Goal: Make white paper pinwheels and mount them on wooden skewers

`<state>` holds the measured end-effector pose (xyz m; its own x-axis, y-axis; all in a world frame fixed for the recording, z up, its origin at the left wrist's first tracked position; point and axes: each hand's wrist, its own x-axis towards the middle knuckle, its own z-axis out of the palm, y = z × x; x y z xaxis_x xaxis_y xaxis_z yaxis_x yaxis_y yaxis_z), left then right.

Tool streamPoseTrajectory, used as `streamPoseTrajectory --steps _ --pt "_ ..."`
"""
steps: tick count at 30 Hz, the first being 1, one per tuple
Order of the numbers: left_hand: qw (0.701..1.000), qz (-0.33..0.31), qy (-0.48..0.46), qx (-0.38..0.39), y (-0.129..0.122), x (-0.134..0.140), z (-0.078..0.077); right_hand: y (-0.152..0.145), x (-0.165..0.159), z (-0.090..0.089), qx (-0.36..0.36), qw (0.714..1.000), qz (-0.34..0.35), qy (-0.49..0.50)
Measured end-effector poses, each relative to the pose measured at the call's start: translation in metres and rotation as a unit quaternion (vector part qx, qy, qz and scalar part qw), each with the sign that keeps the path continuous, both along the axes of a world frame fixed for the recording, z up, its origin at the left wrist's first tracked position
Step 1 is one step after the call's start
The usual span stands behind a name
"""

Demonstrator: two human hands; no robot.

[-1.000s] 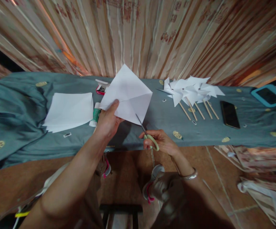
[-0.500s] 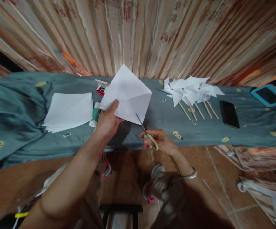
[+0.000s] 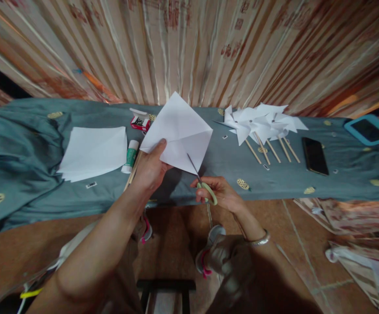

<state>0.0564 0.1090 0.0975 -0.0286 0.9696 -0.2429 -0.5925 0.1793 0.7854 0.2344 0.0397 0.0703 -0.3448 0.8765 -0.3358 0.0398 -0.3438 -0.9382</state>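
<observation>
A striped curtain fills the far side, behind a long table under a grey-green cloth. On its right lie several white paper pinwheels, overlapping, their sticks pointing near; on its left is a loose stack of paper. The square sheet is held up between these, over the table's middle, one corner turned near and creases crossing its face. A blue-framed tablet sits at the far right.

The left hand is clamped on the sheet's left part, thumb above and fingers beneath. The right hand has its fingers closed about the handles of the scissors, one blade lying over the near corner and aimed towards the centre; how wide the blades stand cannot be told. A phone, a glue stick and a small red box lie apart.

For a clean cut, it seems best to hold the sheet flat and taut, keep the left thumb off the blade's line, and close smoothly, stopping short of the centre.
</observation>
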Motion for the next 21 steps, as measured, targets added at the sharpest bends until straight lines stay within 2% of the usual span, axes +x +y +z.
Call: streamPoseTrajectory --steps 9,21 --pt "0.999 0.004 0.015 -0.030 -0.0041 0.0035 0.0038 0.0000 -0.0011 -0.0037 0.010 1.000 -0.006 0.009" --pt "0.999 -0.009 0.011 -0.030 -0.0059 0.0044 0.0046 0.0005 -0.0003 -0.0045 0.016 1.000 -0.008 -0.004"
